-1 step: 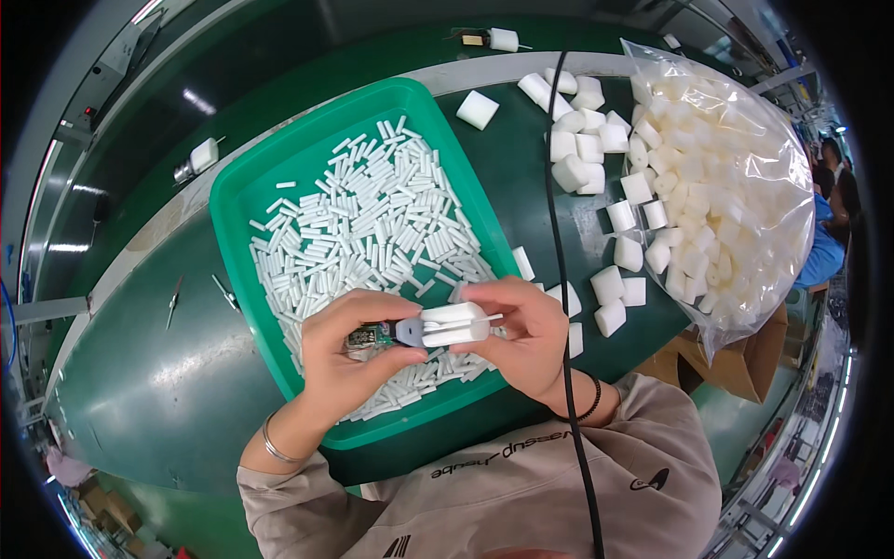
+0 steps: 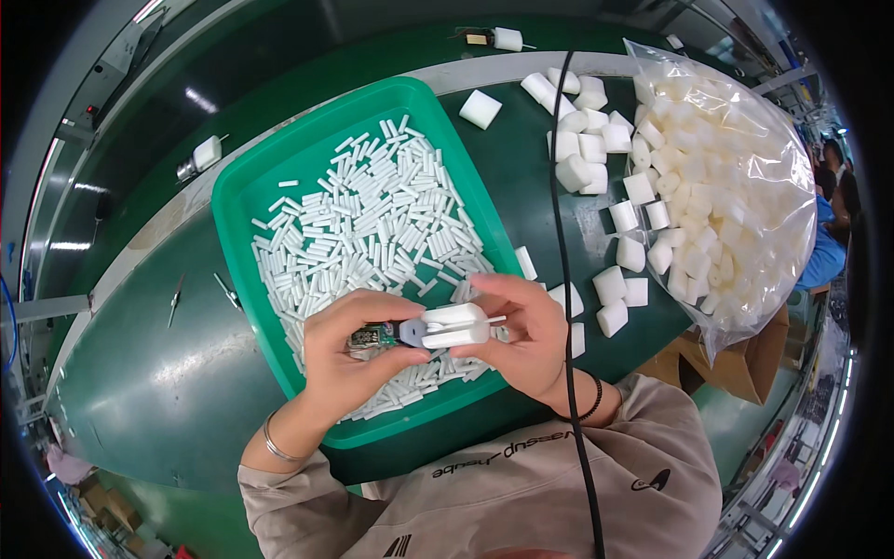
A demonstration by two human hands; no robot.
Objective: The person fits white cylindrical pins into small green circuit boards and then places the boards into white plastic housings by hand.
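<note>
My left hand [image 2: 346, 359] pinches a small circuit board with a grey end [image 2: 380, 335]. My right hand [image 2: 526, 340] grips a white plastic housing [image 2: 456, 326], and the board's grey end meets the housing's left end. Both hands hover over the near part of a green tray [image 2: 244, 200], which is filled with several small white tubes [image 2: 372, 224]. A metal bracelet sits on my left wrist and a black band on my right.
The tray rests on a dark green bench [image 2: 158, 391]. Loose white blocks [image 2: 587, 140] lie to the right, beside a clear bag [image 2: 736, 186] full of them. A black cable [image 2: 557, 186] hangs down the middle. A white plug part [image 2: 207, 152] lies at the left, and another person [image 2: 829, 242] is at the far right.
</note>
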